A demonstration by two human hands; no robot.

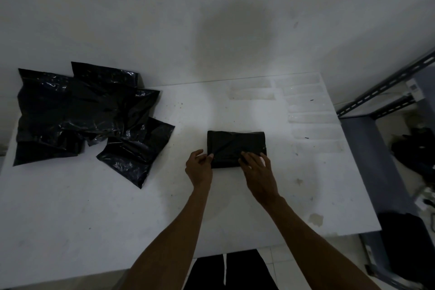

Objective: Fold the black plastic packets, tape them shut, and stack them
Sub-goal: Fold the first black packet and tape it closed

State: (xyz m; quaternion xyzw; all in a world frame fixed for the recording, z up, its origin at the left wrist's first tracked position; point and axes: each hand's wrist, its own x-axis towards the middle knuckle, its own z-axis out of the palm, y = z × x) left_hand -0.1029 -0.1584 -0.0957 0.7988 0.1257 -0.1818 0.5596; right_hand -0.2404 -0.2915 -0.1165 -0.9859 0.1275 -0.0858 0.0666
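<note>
The folded packet [235, 146] in front of you is a compact black rectangle, duller than the loose ones, with a diagonal crease running across its top from the near left side. It lies flat near the middle of the counter [117, 207], its long axis running left to right and its long edges roughly square to you. Your left hand [199, 168] has its fingers curled, thumb and fingertip pinching the packet's near left corner. Your right hand [257, 169] lies with its fingers straight and spread, pressing down on the near right part. The pile of unfolded packets [70, 113], glossy and crumpled, sits well apart at the far left. Clear tape strips [308, 117] lie in rows at the far right of the counter, beside a metal rack [376, 96].
</note>
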